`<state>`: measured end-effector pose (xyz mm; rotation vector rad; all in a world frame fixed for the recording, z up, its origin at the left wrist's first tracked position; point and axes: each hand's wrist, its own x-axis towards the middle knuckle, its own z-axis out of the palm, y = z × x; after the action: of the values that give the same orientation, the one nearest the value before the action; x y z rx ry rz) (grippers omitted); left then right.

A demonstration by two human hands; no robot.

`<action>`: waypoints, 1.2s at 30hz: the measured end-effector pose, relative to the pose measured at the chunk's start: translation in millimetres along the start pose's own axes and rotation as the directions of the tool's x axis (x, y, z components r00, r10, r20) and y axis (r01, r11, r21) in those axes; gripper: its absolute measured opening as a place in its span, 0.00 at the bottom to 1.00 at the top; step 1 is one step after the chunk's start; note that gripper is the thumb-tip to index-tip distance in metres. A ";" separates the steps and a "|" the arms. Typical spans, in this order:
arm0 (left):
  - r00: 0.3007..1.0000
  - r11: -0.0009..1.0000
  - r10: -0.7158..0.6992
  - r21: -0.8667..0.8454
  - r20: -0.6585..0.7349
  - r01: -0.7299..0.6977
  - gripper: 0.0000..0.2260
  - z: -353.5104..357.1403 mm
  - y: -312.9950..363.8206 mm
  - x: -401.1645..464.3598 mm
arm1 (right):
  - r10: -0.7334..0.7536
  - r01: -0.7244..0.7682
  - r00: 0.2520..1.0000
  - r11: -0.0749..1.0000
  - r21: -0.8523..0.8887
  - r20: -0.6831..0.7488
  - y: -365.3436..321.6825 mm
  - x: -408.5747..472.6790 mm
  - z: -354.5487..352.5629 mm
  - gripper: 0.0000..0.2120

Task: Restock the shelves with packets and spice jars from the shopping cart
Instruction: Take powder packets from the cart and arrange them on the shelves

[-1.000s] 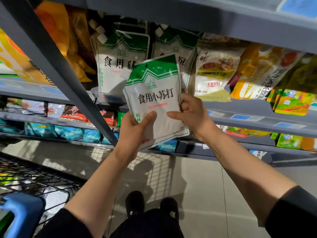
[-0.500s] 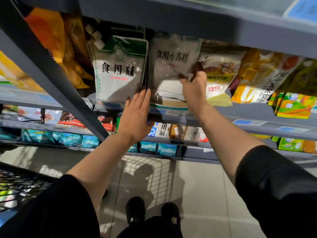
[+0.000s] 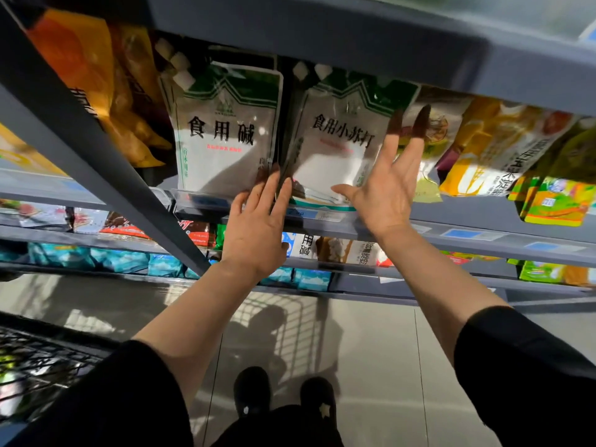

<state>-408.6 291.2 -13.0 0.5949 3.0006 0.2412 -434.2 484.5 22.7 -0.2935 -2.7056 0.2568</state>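
light: bright patches on the packets [image 3: 335,140] and floor [image 3: 371,350], deep shade beneath the upper shelf [image 3: 354,37] | shadows: cart grid on floor, fingertips [image 3: 421,124] dark | distortion: wide-angle bending at edges | blur: corners soft

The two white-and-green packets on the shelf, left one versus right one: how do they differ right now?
The left packet bears three large black characters; the right packet bears five smaller ones. The left packet stands nearly square-on; the right packet is tilted. The left hand has its fingertips at the gap between them, while the right hand, fingers spread, is at the right packet's right edge. Both share green-topped white pouch designs.
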 end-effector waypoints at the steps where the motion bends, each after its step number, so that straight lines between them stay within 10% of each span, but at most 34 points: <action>1: 1.000 1.000 0.002 -0.004 -0.005 -0.002 0.43 0.4 -0.4 -0.2 | -0.030 0.028 0.996 0.999 0.031 0.088 0.5 3.0 -1.3 0.44; 6: 1.000 1.000 -0.006 0.014 -0.009 0.007 0.44 1.9 1.2 0.6 | -0.244 0.234 0.882 0.969 0.074 0.404 3.0 21.0 4.2 0.35; 12: 1.000 0.999 -0.021 0.032 0.015 0.020 0.45 0.5 1.6 1.1 | -0.372 0.481 0.865 0.804 -0.349 0.336 -0.1 20.2 1.9 0.36; 19: 0.999 0.997 -0.039 0.063 0.025 0.038 0.45 -0.7 5.1 1.4 | -0.383 0.574 0.785 0.745 -0.339 0.487 7.0 41.5 16.9 0.44; 28: 0.992 0.988 -0.121 -0.094 0.027 0.123 0.39 -31.5 22.3 -47.1 | -0.471 0.499 0.821 0.866 -0.006 0.324 -14.6 -18.4 -16.3 0.33; 36: 0.730 0.845 -0.523 -0.377 -0.439 0.379 0.28 -105.2 20.5 -227.2 | -0.888 0.683 0.443 0.422 0.596 0.122 -140.6 -124.7 -101.9 0.29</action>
<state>-202.2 208.0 103.4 -0.3129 3.3956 0.8802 -303.9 333.1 99.0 1.3889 -2.6666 0.7137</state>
